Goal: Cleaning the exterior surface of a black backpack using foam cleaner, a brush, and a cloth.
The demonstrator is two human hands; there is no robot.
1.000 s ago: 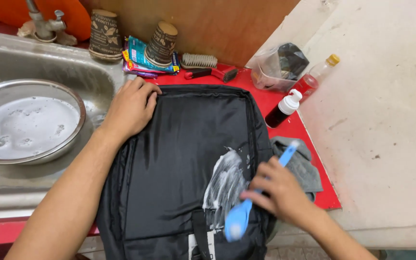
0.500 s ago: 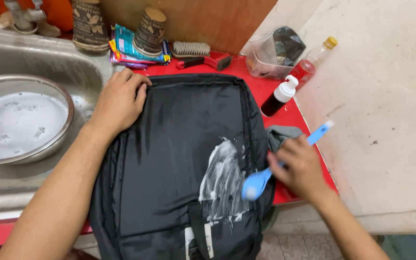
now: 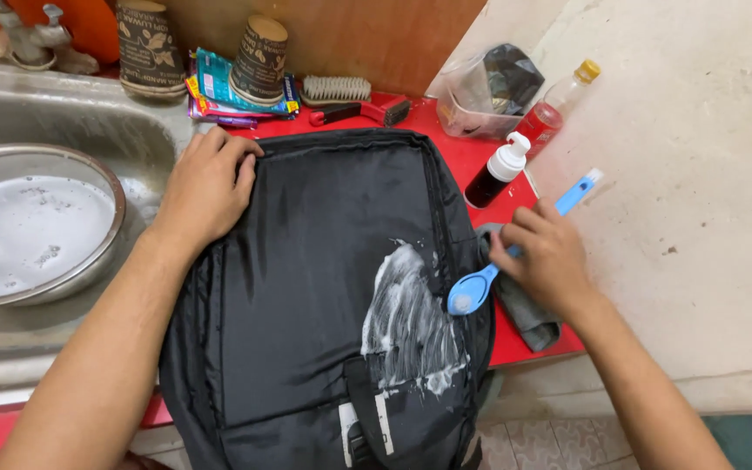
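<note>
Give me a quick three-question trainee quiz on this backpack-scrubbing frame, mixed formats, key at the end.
1. True or false: the left hand rests flat on the top corner of the black backpack.
2. Multiple choice: the right hand holds a) a red-handled scrub brush, b) a blue brush, c) a grey cloth.
3. Fill in: the white foam patch lies on the backpack's ___ side, as seen in the head view.

Key:
1. True.
2. b: the blue brush has its head at the foam's edge; the red-handled scrub brush lies untouched by the wall.
3. Right.
</note>
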